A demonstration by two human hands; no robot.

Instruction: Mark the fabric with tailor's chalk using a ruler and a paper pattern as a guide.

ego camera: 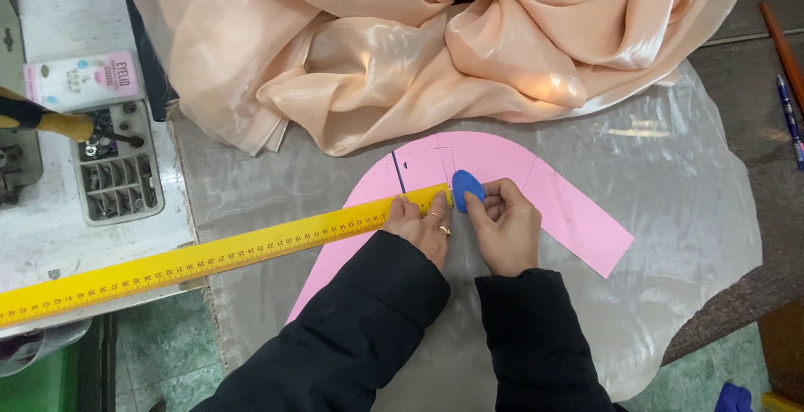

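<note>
A pink curved paper pattern lies on a sheer pale fabric sheet. My left hand presses down the near end of a long yellow ruler laid across the pattern. My right hand pinches a blue piece of tailor's chalk at the ruler's end, touching the pattern. Both arms wear black sleeves. A dark line is drawn on the pattern just left of the chalk.
A heap of shiny peach fabric fills the table's far side. A sewing machine bed with a needle plate sits left, a small pink box behind it. A blue pen and a wooden stick lie at right.
</note>
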